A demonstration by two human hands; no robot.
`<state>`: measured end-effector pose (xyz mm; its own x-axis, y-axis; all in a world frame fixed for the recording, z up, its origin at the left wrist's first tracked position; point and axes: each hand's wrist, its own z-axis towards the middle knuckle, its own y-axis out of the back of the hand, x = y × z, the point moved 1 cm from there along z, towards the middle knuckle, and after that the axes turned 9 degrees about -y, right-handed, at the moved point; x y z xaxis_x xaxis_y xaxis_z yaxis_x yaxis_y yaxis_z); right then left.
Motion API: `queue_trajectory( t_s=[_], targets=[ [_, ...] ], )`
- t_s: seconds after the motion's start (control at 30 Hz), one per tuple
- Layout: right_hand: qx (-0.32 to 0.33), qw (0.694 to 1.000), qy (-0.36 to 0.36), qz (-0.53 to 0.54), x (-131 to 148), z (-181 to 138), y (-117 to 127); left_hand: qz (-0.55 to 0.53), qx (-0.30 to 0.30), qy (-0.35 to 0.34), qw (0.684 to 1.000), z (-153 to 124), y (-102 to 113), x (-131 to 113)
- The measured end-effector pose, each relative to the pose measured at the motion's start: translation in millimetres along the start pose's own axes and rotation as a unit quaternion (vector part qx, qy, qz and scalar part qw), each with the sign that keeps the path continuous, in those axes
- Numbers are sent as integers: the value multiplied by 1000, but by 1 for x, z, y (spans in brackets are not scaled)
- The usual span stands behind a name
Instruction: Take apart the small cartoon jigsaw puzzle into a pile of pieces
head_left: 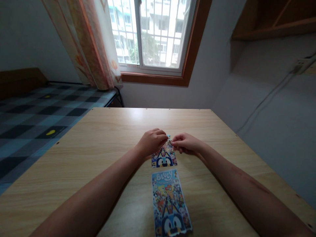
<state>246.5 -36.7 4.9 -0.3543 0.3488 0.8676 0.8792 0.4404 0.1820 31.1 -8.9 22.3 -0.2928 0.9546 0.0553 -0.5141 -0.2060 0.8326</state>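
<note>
A partly covered jigsaw puzzle lies flat on the wooden table, printed with a blue cartoon dog's face among many small colourful figures. My left hand is over its upper left part, fingers curled together and fingertips down by the top; what they hold, if anything, is hidden. From the right, my right hand pinches what looks like a small puzzle piece at the puzzle's upper right edge. Just below, nearer to me, lies a picture sheet headed "BLUEY" with the same dog design.
The light wooden table reaches to the wall under a barred window. A bed with a checked cover stands to the left, beside a curtain. At right, a cable hangs along the wall below a shelf.
</note>
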Motion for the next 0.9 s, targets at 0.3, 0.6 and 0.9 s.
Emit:
queue_trajectory(
  t_s=[0.3, 0.6, 0.9],
  targets=[
    [-17, 999, 15, 43, -1, 1, -1, -9, 8, 19, 1000, -1, 5, -3],
    [-19, 998, 22, 62, -1, 0, -3, -2, 19, 21, 1000, 0, 3, -3],
    [-16, 998, 17, 53, 1, 0, -6, 12, 30, 27, 999, 0, 2, -2]
  ],
)
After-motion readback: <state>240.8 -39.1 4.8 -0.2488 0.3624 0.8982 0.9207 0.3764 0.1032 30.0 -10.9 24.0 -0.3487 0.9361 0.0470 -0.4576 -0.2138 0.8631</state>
